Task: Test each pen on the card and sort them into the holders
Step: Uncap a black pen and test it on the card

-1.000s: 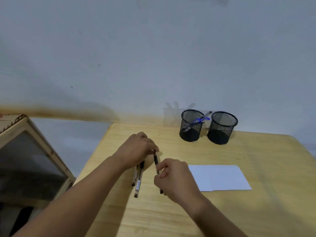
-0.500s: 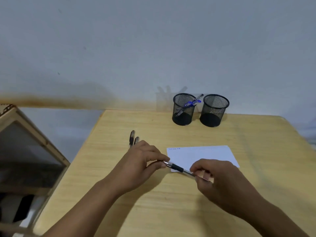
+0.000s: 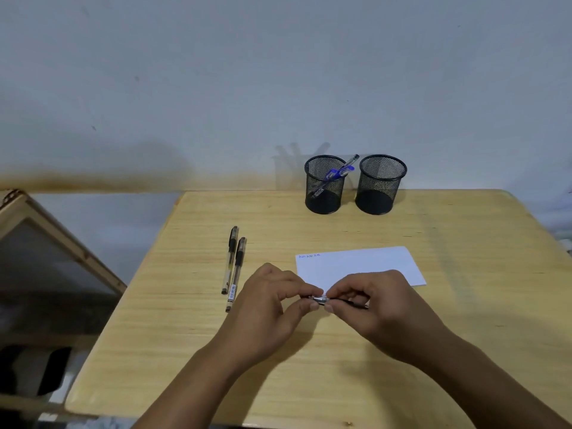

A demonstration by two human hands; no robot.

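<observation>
Roughly mid-task: left hand (image 3: 269, 308) and right hand (image 3: 380, 308) both pinched the black pen (image 3: 322, 299) over the card's (image 3: 365, 264) near edge; blue pens (image 3: 335, 173) sat in left holder (image 3: 324, 184); right holder (image 3: 381, 184) looked empty; two black pens (image 3: 233, 267) lay untested.

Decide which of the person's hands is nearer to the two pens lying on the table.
Left. The left hand sits just right of the two pens, while the right hand is farther right, in front of the white card.
</observation>
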